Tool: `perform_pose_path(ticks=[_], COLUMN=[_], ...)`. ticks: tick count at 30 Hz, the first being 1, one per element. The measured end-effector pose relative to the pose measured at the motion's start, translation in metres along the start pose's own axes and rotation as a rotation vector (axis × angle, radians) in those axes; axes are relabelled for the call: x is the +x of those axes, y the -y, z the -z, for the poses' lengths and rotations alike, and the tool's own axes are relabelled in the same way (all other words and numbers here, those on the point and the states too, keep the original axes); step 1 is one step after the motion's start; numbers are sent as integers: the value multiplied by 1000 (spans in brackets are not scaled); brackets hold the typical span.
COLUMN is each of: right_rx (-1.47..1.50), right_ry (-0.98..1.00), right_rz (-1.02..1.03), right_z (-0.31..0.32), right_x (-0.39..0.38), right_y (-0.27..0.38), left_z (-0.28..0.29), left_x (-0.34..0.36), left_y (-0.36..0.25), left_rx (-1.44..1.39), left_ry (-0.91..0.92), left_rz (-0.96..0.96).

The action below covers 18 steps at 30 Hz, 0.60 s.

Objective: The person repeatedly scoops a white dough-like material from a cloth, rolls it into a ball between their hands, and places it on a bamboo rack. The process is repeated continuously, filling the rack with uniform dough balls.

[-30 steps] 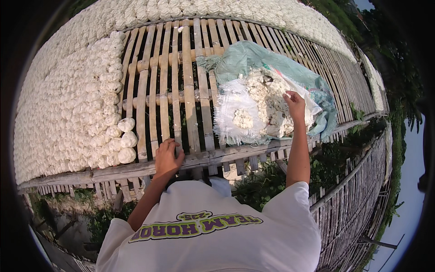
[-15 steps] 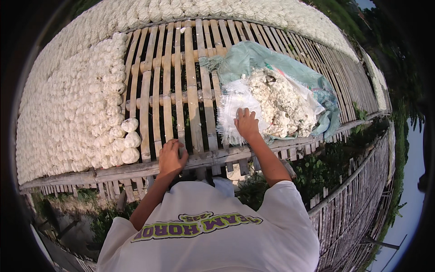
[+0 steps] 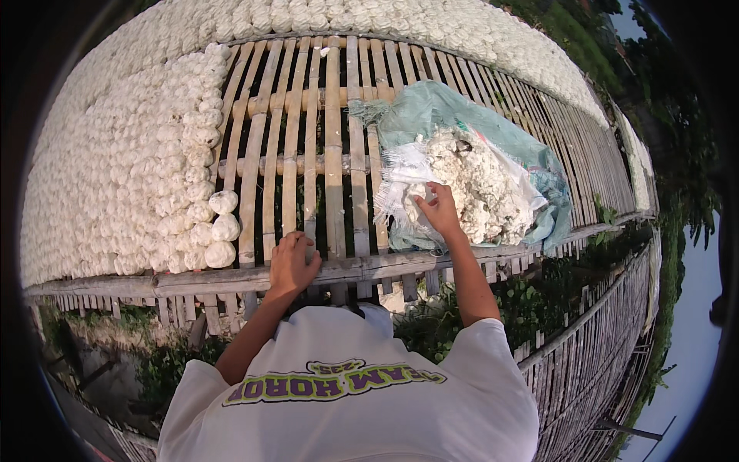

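Observation:
My right hand (image 3: 437, 206) is at the left part of a white woven sheet (image 3: 399, 173) with a frayed edge, thumb and fingers curved apart over some white material; whether it touches this is unclear. Right of it, a heap of crumbly off-white pieces (image 3: 481, 185) lies on the sheet, which rests on a pale green plastic sack (image 3: 431, 104). My left hand (image 3: 294, 266) rests open, fingers loosely bent, on the bamboo slat rack (image 3: 333, 223) by its front rail, holding nothing that I can see.
Rows of round white clumps (image 3: 123, 177) cover the rack's left part, and another band of them (image 3: 369, 17) runs along the far side. A second slatted rack (image 3: 589, 331) stands at the lower right. Green plants (image 3: 523, 300) show below the front rail.
My right hand moved left from the heap to the sheet's left part, then shifted slightly right, its fingers now more curved. The sheet's left part looks rumpled. My left hand stays at the rail.

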State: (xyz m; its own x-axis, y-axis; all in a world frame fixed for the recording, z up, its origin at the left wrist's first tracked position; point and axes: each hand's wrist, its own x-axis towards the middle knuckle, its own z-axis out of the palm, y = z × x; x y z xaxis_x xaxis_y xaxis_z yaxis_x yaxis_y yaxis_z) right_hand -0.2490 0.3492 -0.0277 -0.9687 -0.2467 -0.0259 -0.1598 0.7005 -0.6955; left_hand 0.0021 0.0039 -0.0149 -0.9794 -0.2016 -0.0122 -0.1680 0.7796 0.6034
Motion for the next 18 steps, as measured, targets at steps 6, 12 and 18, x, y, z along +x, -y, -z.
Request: perform_pose_path(ticks=[6, 12, 18], right_rx=[-433, -719, -182], right_ry=[-61, -67, -285], right_rz=[226, -10, 286], right_z=[-40, -90, -64], right_x=[3, 8, 28], right_y=[22, 43, -7], left_z=[-1, -3, 1], left_x=[-1, -1, -1], left_y=[1, 2, 2], left_rx=[-1, 6, 2], left_ry=[-38, -11, -50], left_rz=[-28, -4, -35])
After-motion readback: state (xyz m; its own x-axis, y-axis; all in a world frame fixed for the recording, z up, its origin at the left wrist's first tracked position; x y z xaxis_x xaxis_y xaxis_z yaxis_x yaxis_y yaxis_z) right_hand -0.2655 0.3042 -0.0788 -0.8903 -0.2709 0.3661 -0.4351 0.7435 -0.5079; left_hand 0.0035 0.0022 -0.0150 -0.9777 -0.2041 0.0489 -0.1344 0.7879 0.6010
